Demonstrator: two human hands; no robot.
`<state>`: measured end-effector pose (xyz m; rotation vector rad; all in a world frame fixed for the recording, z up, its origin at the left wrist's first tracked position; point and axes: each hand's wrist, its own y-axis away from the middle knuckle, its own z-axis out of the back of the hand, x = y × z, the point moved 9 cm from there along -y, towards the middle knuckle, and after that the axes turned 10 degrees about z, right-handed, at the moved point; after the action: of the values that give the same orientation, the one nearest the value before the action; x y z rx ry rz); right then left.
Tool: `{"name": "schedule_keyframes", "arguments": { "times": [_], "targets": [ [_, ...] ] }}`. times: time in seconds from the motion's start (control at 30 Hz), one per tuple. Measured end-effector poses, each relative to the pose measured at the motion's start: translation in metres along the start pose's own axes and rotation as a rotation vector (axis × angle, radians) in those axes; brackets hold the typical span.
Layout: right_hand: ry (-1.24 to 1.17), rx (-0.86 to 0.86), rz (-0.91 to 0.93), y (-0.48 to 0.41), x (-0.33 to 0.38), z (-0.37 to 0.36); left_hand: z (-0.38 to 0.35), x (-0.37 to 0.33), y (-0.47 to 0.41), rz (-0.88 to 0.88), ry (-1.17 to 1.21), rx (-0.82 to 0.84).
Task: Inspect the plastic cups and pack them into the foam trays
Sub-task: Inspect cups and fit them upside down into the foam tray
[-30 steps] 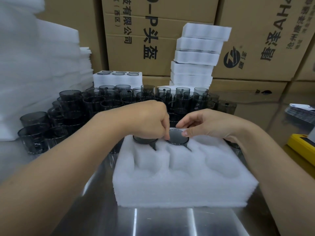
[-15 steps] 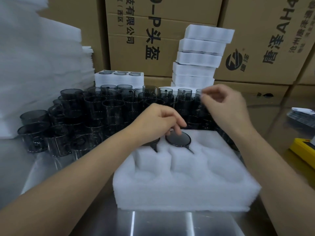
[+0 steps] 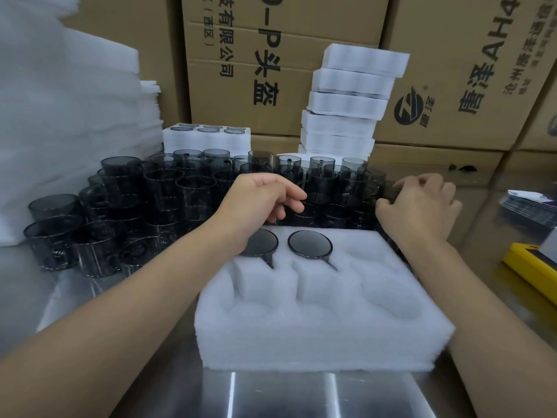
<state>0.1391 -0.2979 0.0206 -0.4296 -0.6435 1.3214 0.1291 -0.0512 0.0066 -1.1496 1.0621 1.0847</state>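
Two plastic cups (image 3: 310,244) seated in far-row pockets of foam tray (image 3: 316,336); other pockets empty. Many loose cups (image 3: 156,188) beyond, unpacked. Left hand (image 3: 259,203) loosely curled, grasp unclear; right hand (image 3: 422,203) apparently pinching a loose cup (image 3: 388,189).

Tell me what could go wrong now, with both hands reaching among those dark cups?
The smoky grey plastic cups stand crowded and stacked, so the right hand reaching in at their edge might topple neighbours. The left hand hangs low over a seated cup in the white foam tray; its wrist could nudge that cup askew. The uneven stack of white foam trays behind could tip if bumped.
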Motion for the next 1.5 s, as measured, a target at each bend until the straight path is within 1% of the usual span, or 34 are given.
{"name": "schedule_keyframes", "arguments": {
  "times": [0.17,0.3,0.43,0.5,0.6,0.67,0.73,0.8,0.87,0.93,1.03,1.1,1.2,1.5],
  "targets": [
    [-0.031,0.064,0.001,0.0,-0.002,-0.003,0.0,0.0,0.0,0.001,0.003,-0.003],
    [-0.068,0.064,-0.002,-0.002,-0.002,0.001,0.0,0.001,-0.001,-0.002,-0.002,-0.002],
    [-0.093,-0.011,0.012,-0.003,0.002,0.015,0.0,0.001,-0.001,-0.01,-0.005,0.003],
    [-0.162,-0.079,0.06,-0.005,0.007,0.026,0.0,0.001,-0.001,-0.013,-0.005,0.008],
    [-0.399,-0.17,0.154,-0.005,0.023,0.041,-0.001,0.002,-0.001,-0.009,0.009,0.015],
    [-0.579,-0.192,0.203,-0.002,0.036,0.048,-0.001,0.003,-0.001,-0.003,0.024,0.025],
    [-0.816,-0.14,0.195,0.0,0.046,0.046,-0.003,0.003,-0.001,0.005,0.029,0.045],
    [-1.083,-0.034,0.164,0.004,0.057,0.04,-0.005,0.004,-0.002,0.021,0.041,0.062],
    [-1.23,0.048,0.183,0.009,0.07,0.033,-0.006,0.005,-0.003,0.034,0.052,0.071],
    [-1.231,0.066,0.271,0.016,0.082,0.032,-0.007,0.006,-0.003,0.046,0.058,0.071],
    [-1.049,0.065,0.482,0.028,0.1,0.034,-0.004,0.008,-0.004,0.085,0.069,0.04],
    [-0.977,0.059,0.555,0.031,0.103,0.036,-0.002,0.011,-0.005,0.124,0.098,0.024],
    [-0.952,0.028,0.58,0.032,0.103,0.039,-0.001,0.012,-0.005,0.146,0.14,0.011],
    [-0.936,0.048,0.672,0.037,0.11,0.045,-0.002,0.013,-0.006,0.159,0.178,0.011]
  ]
}}
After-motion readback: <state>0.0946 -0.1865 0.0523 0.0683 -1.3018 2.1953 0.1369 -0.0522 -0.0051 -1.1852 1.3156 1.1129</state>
